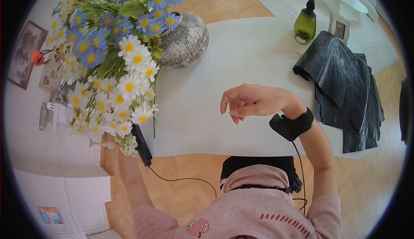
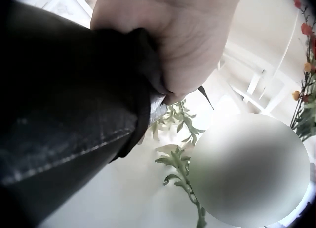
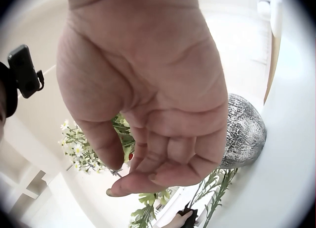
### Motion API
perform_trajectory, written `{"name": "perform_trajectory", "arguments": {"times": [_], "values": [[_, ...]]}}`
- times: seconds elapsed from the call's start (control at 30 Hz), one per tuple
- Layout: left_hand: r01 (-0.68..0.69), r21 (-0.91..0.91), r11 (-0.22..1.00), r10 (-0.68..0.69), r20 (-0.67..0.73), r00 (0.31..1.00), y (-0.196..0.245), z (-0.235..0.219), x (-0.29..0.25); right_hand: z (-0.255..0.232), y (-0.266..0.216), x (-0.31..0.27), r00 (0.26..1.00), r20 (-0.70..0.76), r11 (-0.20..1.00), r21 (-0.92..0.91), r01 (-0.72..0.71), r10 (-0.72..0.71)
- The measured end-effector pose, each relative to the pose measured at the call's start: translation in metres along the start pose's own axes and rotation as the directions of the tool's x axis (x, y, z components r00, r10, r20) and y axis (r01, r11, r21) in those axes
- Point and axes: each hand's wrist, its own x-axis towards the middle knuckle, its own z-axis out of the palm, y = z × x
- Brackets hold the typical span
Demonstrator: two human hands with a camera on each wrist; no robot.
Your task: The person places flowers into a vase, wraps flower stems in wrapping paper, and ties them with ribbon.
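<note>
A large bunch of flowers point(image 1: 130, 86), white daisies and blue blooms, fills the upper left of the head view. My left hand is mostly hidden behind it there. In the left wrist view that left hand point(image 2: 190, 43) grips dark, creased wrap point(image 2: 74, 114) gathered beside its palm. Leafy stems point(image 2: 183, 181) show just below the hand. My right hand point(image 1: 254, 100) hovers over the white table point(image 1: 241, 58), fingers loosely bent and holding nothing. Seen close in the right wrist view, its fingers point(image 3: 177, 169) curl softly. Beyond the bunch stands a textured grey vase point(image 1: 187, 40).
Black glossy sheets point(image 1: 340, 83) lie at the table's right, partly over its edge. Behind them are a green bottle point(image 1: 305, 25) and a small frame point(image 1: 339, 26). Cables run down from both wrist cameras. Red flowers point(image 2: 306, 30) show at the left wrist view's right edge.
</note>
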Motion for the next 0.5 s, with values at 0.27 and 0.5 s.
{"name": "perform_trajectory", "arguments": {"times": [0.27, 0.5], "values": [[0.124, -0.210, 0.970, -0.102, 0.112, 0.988, -0.021, 0.047, -0.010, 0.011, 0.035, 0.052, 0.973, 0.096, 0.967, -0.164, -0.193, 0.211], [0.269, -0.398, 0.877, -0.210, 0.186, 0.960, -0.042, 0.081, -0.002, 0.077, 0.121, 0.205, 0.999, -0.036, 0.913, -0.408, -0.006, -0.010]]}}
